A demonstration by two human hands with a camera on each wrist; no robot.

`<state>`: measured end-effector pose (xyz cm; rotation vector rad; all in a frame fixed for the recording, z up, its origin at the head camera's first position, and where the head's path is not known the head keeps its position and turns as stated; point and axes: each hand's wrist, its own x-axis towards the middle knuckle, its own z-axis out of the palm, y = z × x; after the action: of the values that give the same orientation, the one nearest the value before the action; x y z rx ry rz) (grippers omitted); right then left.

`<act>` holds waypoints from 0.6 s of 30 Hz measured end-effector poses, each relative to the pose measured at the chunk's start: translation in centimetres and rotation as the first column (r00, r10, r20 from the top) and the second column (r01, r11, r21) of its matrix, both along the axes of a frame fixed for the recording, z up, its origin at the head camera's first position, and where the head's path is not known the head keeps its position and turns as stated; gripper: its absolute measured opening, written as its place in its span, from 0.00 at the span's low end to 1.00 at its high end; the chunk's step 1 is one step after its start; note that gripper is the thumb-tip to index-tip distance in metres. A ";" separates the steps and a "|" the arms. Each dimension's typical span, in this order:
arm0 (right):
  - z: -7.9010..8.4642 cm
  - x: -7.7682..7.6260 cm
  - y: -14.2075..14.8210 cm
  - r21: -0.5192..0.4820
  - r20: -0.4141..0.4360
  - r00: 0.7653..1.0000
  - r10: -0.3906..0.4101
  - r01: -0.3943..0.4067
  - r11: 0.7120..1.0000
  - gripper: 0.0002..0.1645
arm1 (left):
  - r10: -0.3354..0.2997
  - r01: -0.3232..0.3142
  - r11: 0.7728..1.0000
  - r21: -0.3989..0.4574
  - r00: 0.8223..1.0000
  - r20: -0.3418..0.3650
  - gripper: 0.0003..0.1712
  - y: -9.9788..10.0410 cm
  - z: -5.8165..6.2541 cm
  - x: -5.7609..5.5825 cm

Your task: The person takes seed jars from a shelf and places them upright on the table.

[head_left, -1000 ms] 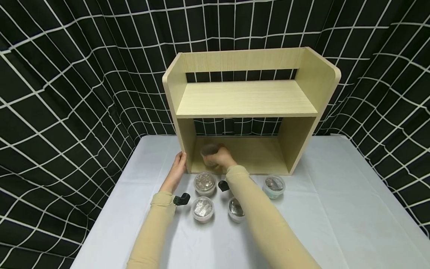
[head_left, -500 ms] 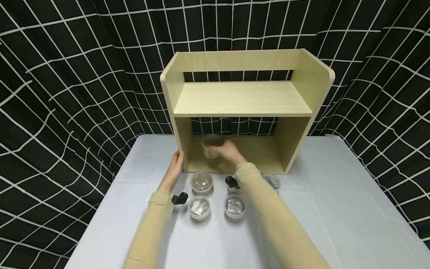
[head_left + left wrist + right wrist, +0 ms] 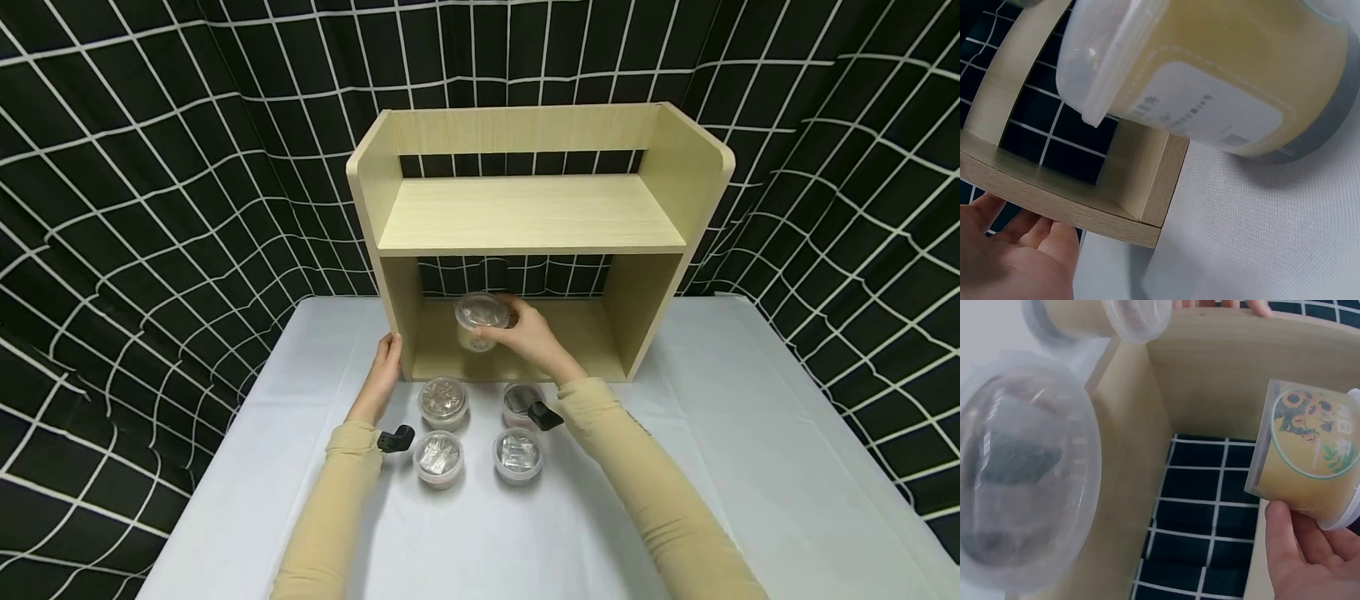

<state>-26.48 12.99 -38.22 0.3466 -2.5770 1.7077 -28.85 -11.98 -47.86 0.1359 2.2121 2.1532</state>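
Note:
My right hand (image 3: 534, 337) grips a clear plastic tub (image 3: 474, 337) by its side, just inside the lower compartment of the wooden shelf (image 3: 532, 250). The right wrist view shows this tub's sunflower label (image 3: 1310, 428) and yellow contents, with the thumb and fingers at its lower side. The tub stands nearly upright in the head view, lid up. My left hand (image 3: 378, 379) touches the outside of the shelf's left panel near the front edge. In the left wrist view its fingers (image 3: 1035, 231) lie relaxed along that panel.
Several similar lidded tubs stand before the shelf: two at left, back (image 3: 442, 402) and front (image 3: 438, 458), two at right, back (image 3: 519, 404) and front (image 3: 517, 455). White cloth (image 3: 750, 417) covers the table. Black cloth with white grid lines (image 3: 150, 208) hangs behind and beside.
My right hand has raised the tub slightly and turned it more upright inside the compartment. The left hand stays at the panel. The farther right tub seen earlier is now hidden by the right arm.

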 end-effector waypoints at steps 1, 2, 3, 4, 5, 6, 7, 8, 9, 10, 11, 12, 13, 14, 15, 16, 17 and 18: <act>0.1 0.3 0.2 0.005 -0.003 1.000 -0.003 0.003 1.000 0.46 | 0.000 0.000 1.000 0.001 1.000 0.000 0.37 0.0 0.0 0.0; 0.1 0.5 0.5 0.009 -0.004 1.000 -0.005 0.005 1.000 0.46 | -0.003 0.003 1.000 0.000 1.000 0.000 0.37 0.0 -0.1 0.0; 0.1 0.8 0.8 0.016 -0.006 1.000 -0.006 0.006 1.000 0.47 | -0.003 0.003 1.000 0.002 1.000 0.002 0.37 0.0 -0.1 0.0; 0.1 1.0 1.0 0.020 -0.008 1.000 -0.005 0.005 1.000 0.47 | -0.007 0.007 1.000 0.005 1.000 0.001 0.37 0.0 -0.2 -0.1; 0.2 1.3 1.3 0.019 -0.009 1.000 -0.002 0.002 1.000 0.47 | -0.006 0.006 1.000 0.008 1.000 0.003 0.37 0.0 -0.2 -0.1; 0.2 1.6 1.6 0.019 -0.014 1.000 0.000 0.001 1.000 0.47 | -0.005 0.005 1.000 0.008 1.000 0.004 0.37 0.0 -0.2 -0.1; 0.2 1.8 1.9 0.019 -0.019 1.000 0.002 -0.001 1.000 0.48 | -0.006 0.006 1.000 0.010 1.000 0.004 0.38 0.0 -0.2 -0.1; 0.2 2.1 2.2 0.017 -0.021 1.000 0.004 -0.004 1.000 0.48 | -0.006 0.006 1.000 0.012 1.000 0.006 0.38 0.0 -0.3 -0.1; 0.3 2.4 2.5 0.015 -0.023 1.000 0.005 -0.004 1.000 0.48 | -0.004 0.004 1.000 0.013 1.000 0.007 0.38 0.0 -0.3 -0.2; 0.3 2.7 2.7 0.009 -0.025 1.000 0.004 -0.004 1.000 0.48 | -0.007 0.007 1.000 0.010 1.000 0.004 0.38 0.0 -0.3 -0.2; 0.5 3.0 3.0 0.000 -0.026 1.000 0.006 -0.006 1.000 0.48 | -0.003 0.003 1.000 0.008 1.000 0.006 0.38 0.0 -0.2 -0.2; 0.7 3.5 3.2 -0.004 -0.028 1.000 0.010 -0.010 1.000 0.48 | -0.003 0.003 1.000 0.006 1.000 0.005 0.38 0.0 -0.2 -0.2; 0.9 4.0 3.3 -0.013 -0.030 0.999 0.014 -0.014 1.000 0.48 | -0.003 0.003 1.000 0.004 1.000 0.006 0.38 0.1 -0.2 -0.1; 1.2 4.5 3.4 -0.020 -0.033 0.999 0.018 -0.018 1.000 0.47 | -0.002 0.002 1.000 0.002 1.000 0.007 0.38 0.1 -0.1 -0.1; 1.5 5.1 3.5 -0.016 -0.039 0.999 0.019 -0.019 1.000 0.47 | -0.004 0.004 1.000 -0.003 1.000 0.006 0.38 0.0 -0.1 -0.1; 1.9 5.6 3.5 -0.017 -0.046 0.999 0.017 -0.018 1.000 0.47 | -0.003 0.003 1.000 -0.006 1.000 0.008 0.38 0.0 -0.1 -0.1; 2.2 6.2 3.6 -0.015 -0.053 0.998 0.015 -0.016 1.000 0.46 | 0.001 -0.001 1.000 -0.007 1.000 0.013 0.38 0.0 -0.1 -0.1; 2.5 6.7 3.6 -0.006 -0.064 0.998 0.006 -0.006 1.000 0.46 | 0.001 -0.001 1.000 -0.010 1.000 0.016 0.38 0.0 -0.1 -0.1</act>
<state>-19.76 16.59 -35.69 0.4028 -2.5276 1.6772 -28.91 -11.95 -47.91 0.1170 2.2144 2.1352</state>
